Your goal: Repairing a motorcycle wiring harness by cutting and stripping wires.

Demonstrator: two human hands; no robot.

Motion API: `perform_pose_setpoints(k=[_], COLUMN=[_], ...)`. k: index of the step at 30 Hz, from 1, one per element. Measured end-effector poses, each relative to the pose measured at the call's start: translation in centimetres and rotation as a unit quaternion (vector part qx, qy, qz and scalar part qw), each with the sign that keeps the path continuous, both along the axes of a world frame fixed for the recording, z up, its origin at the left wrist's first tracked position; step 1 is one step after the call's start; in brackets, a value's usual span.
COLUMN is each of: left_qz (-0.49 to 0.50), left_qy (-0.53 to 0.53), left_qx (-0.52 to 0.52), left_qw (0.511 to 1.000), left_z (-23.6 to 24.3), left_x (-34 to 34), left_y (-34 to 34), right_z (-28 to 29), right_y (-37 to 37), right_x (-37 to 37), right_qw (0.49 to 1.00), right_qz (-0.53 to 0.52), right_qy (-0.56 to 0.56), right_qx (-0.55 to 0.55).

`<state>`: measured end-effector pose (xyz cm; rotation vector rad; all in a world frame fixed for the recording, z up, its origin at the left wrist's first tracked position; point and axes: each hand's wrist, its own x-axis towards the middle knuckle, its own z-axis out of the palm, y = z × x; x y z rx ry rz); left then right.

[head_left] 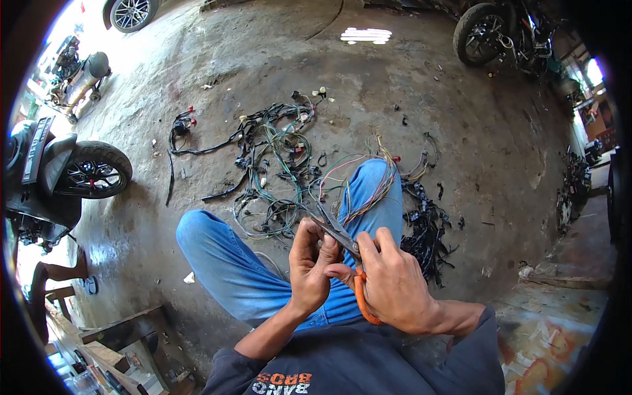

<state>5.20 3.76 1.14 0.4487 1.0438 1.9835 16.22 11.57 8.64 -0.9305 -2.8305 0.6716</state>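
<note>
My right hand (398,283) grips a pair of scissors with orange handles (363,301); the grey blades are parted and point up and to the left. Close beside the blades, my left hand (311,266) is closed in a pinch. What lies between its fingers is too small to make out. A bundle of thin coloured wires (378,196) drapes over my right knee. In front of my legs, a tangled wiring harness (289,155) with connectors and black sleeving spreads over the floor. To the right of my knee is a heap of black strips (428,230).
A motorcycle wheel (92,170) stands at the left, and a motorcycle (484,33) at the far right. A car wheel (131,13) shows at the far left. Another person's foot (80,264) rests near a wooden bench with tools (108,355). Small scraps dot the concrete floor (382,79).
</note>
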Motion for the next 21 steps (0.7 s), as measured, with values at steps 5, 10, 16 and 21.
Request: perform_pose_setpoints(k=[5,10,16,21], left_qz=[-0.051,-0.093,-0.121,-0.112], left_qy=[0.037,-0.11,-0.201,-0.161], left_qx=[-0.004,0.059,0.111,0.111], left_qw=[0.998,0.988,0.966,0.974], left_z=[0.1,-0.1,-1.0,-0.1], left_x=[-0.3,-0.8,-1.7,-1.5], left_y=[-0.4,-0.8,-0.8,-0.3], right_z=[1.2,0.7,0.9,1.3], right_y=[1.3,2.7,2.2,1.2], right_x=[0.0,0.4,0.7,0.3], right_qw=[0.996,0.982,0.981,0.997], right_qz=[0.011,0.063,0.021,0.002], right_qy=[-0.048,0.041,0.05,0.06], right_qx=[-0.08,-0.175,-0.186,-0.056])
